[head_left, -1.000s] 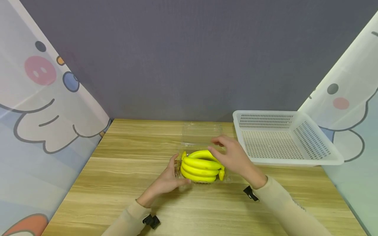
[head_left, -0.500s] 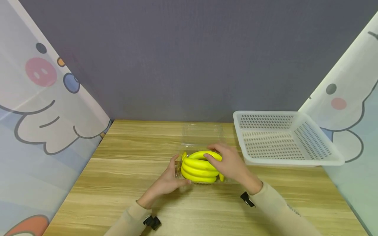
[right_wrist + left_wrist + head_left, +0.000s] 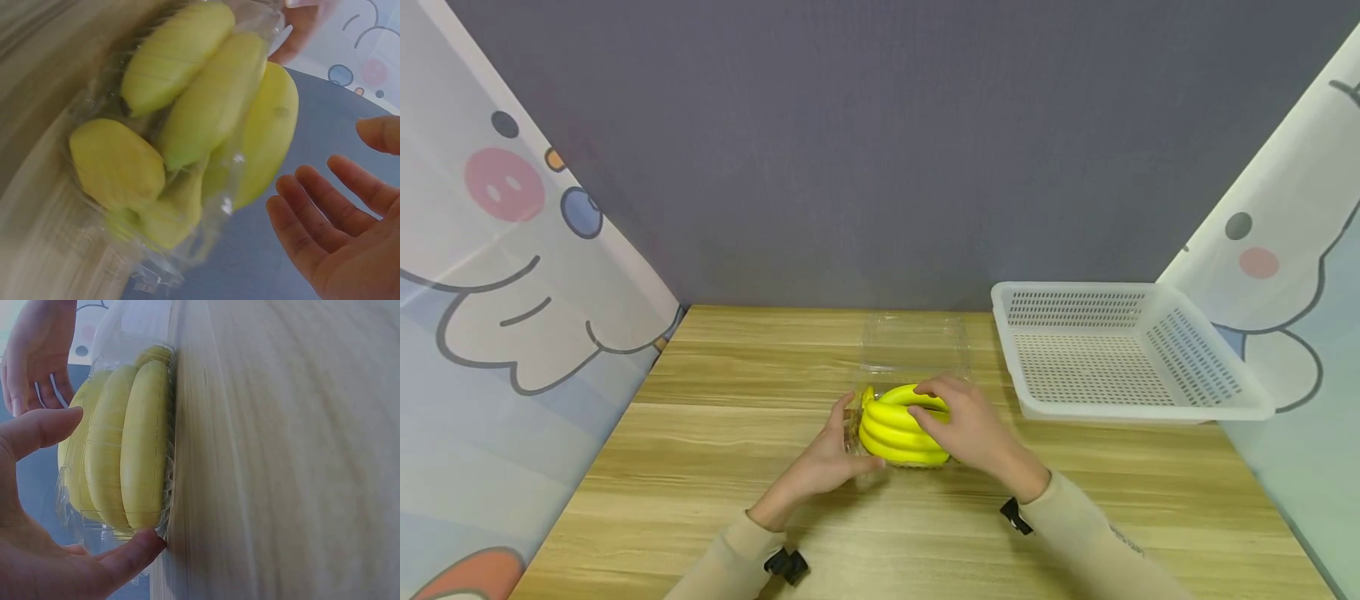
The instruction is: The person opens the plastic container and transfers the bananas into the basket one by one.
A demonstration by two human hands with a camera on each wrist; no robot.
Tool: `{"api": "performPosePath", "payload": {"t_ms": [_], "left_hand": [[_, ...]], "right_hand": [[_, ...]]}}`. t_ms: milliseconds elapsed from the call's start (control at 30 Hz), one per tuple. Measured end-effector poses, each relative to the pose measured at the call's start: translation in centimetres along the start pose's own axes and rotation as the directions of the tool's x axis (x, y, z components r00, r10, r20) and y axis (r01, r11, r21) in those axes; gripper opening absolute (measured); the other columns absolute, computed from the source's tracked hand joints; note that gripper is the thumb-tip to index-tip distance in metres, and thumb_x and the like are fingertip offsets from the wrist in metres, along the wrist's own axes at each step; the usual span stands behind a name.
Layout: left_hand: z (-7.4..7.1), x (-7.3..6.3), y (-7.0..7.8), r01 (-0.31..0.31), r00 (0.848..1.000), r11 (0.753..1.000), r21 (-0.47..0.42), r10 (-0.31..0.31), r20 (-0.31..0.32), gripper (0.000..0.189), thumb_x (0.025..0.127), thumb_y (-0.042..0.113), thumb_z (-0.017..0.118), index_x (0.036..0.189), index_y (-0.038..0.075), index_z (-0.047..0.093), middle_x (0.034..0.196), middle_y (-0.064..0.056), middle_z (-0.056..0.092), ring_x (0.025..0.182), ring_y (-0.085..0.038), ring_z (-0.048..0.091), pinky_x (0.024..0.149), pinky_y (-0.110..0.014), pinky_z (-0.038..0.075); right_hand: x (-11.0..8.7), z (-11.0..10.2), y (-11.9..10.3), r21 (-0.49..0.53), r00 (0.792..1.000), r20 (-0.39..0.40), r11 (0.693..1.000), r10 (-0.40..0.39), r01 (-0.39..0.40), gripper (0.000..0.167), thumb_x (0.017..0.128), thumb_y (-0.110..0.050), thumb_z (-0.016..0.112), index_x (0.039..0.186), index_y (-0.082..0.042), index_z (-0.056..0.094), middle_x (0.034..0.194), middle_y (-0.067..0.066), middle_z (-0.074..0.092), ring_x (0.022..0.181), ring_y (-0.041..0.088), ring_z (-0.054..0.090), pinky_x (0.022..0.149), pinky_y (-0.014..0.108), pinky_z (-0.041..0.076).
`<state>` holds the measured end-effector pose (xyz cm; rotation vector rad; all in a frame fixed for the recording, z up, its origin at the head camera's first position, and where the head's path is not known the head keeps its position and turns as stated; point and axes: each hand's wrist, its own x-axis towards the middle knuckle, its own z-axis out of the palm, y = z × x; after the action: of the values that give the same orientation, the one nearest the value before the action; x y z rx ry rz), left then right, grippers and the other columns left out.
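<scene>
Bright yellow bananas (image 3: 898, 433) lie as a bunch in a clear plastic container (image 3: 913, 342) whose lid is folded back away from me. My left hand (image 3: 822, 457) holds the container's left end, thumb and fingers spread around its corner. In the left wrist view, one fingertip (image 3: 145, 542) touches the bottom edge near the table. My right hand (image 3: 973, 423) hovers over the right end of the bunch, hiding part of it. Its fingers (image 3: 315, 219) are loosely bent and spread in the right wrist view, apart from the bananas.
A white perforated plastic basket (image 3: 1138, 412) stands at the back right of the wooden table (image 3: 722, 367). A dark grey panel (image 3: 835, 158) rises behind. Cartoon-printed sheets (image 3: 452, 250) border both sides.
My right hand has moved left and slightly toward me, over the right end of the bananas. The left hand and the container have stayed put.
</scene>
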<state>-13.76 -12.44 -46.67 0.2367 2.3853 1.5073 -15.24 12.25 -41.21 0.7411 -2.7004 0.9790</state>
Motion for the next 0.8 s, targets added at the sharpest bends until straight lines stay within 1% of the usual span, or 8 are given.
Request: {"api": "performPosePath", "payload": {"t_ms": [167,267,500,667,800], "left_hand": [[0.0,0.0,-0.1,-0.005,1.000,1.000,0.005,0.005,-0.002,0.120,0.078,0.029,0.088,0.162,0.006,0.005,0.160,-0.033,0.021,0.145,-0.050,0.026,0.110,-0.070,0.028],[0.0,0.0,-0.1,-0.009,1.000,1.000,0.004,0.009,-0.003,0.120,0.078,0.029,0.088,0.162,0.006,0.005,0.160,-0.033,0.021,0.145,-0.051,0.026,0.110,-0.070,0.028],[0.1,0.0,0.0,-0.014,1.000,1.000,0.003,0.014,-0.002,0.120,0.078,0.028,0.088,0.162,0.006,0.005,0.161,-0.033,0.019,0.144,-0.052,0.026,0.108,-0.072,0.030],[0.0,0.0,0.0,-0.013,1.000,1.000,0.007,0.013,-0.001,0.119,0.079,0.029,0.087,0.162,0.007,0.005,0.161,-0.033,0.018,0.144,-0.052,0.027,0.108,-0.072,0.029],[0.0,-0.1,0.0,-0.018,1.000,1.000,0.012,0.018,0.001,0.119,0.079,0.029,0.087,0.162,0.007,0.005,0.160,-0.033,0.020,0.143,-0.052,0.028,0.107,-0.073,0.030]], "right_hand": [[-0.1,0.6,0.0,-0.013,1.000,0.025,1.000,-0.004,0.005,0.034,0.095,-0.031,0.073,0.118,-0.006,0.072,0.117,0.003,0.069,0.109,0.024,0.065,0.094,0.045,0.053],[-0.2,1.0,0.0,-0.028,0.999,0.040,1.000,-0.002,0.004,0.033,0.094,-0.030,0.073,0.118,-0.007,0.072,0.116,0.003,0.069,0.108,0.023,0.065,0.094,0.044,0.053],[-0.5,1.6,0.1,-0.057,0.998,0.064,0.998,0.015,-0.012,0.034,0.093,-0.031,0.073,0.119,-0.010,0.071,0.120,0.005,0.070,0.114,0.026,0.062,0.098,0.046,0.051],[-0.5,1.9,0.1,-0.079,0.997,0.077,0.997,0.000,0.006,0.035,0.092,-0.031,0.074,0.120,-0.009,0.071,0.118,0.004,0.071,0.112,0.024,0.061,0.096,0.045,0.051],[-0.3,2.0,-0.2,-0.106,0.996,0.090,0.994,-0.013,0.022,0.037,0.091,-0.031,0.075,0.120,-0.008,0.070,0.118,0.005,0.070,0.111,0.025,0.060,0.094,0.046,0.052]]}}
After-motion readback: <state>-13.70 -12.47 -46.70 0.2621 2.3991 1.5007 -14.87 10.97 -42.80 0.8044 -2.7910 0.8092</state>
